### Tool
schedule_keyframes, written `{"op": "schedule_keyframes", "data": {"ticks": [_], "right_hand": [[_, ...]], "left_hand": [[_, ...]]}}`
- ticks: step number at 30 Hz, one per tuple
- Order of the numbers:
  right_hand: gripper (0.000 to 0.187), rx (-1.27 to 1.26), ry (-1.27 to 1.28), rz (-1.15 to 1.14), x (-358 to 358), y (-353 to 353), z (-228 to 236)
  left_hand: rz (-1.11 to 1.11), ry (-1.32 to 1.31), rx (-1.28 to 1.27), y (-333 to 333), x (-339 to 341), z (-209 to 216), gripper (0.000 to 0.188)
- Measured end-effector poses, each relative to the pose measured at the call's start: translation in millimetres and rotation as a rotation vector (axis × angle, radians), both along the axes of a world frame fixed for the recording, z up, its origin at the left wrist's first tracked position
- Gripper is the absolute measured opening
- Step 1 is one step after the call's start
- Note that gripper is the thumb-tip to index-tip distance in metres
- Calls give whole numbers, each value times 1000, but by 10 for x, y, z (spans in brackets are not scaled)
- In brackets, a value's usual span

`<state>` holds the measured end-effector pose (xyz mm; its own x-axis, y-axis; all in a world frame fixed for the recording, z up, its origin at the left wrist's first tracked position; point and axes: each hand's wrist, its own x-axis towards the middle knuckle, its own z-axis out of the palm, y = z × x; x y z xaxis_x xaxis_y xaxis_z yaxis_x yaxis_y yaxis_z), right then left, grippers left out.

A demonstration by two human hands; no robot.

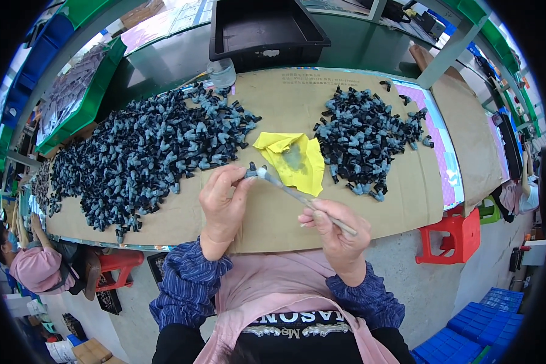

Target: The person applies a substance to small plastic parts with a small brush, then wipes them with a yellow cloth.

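Observation:
My left hand (pixel 223 203) pinches a small black and grey plastic part (pixel 251 171) between thumb and fingertips. In my right hand (pixel 341 236) is a thin, brush-like stick (pixel 292 192), held like a pen. Its whitish tip meets or nearly meets the part. Just beyond lies a yellow cloth (pixel 311 171) with a dark damp stain, on a cardboard sheet (pixel 279 227). A large heap of similar parts (pixel 145 142) spreads to the left, and a smaller heap (pixel 361 142) sits to the right of the cloth.
At the back stand a black tray (pixel 271 53) and a clear cup (pixel 222 75) of liquid. A green bin (pixel 81 115) is at the far left. Red stools (pixel 452 236) flank the table, and a person in pink (pixel 39 267) sits at the left.

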<state>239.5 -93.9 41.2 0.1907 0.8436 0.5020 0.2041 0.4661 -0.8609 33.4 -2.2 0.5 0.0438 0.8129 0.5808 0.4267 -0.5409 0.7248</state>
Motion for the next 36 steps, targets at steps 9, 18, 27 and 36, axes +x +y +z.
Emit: {"op": "schedule_keyframes", "data": {"ticks": [9, 18, 27, 36], "right_hand": [[16, -92, 29, -93, 249, -122, -174], [15, -182, 178, -89, 302, -151, -310], [16, -209, 247, -144, 433, -179, -349], [20, -85, 364, -217, 460, -119, -169]], "left_hand": [[328, 442, 248, 475, -718, 579, 18], [-317, 362, -33, 1037, 608, 359, 14], [-558, 606, -143, 1315, 1248, 252, 22], [-404, -371, -623, 712, 711, 258, 12]]}}
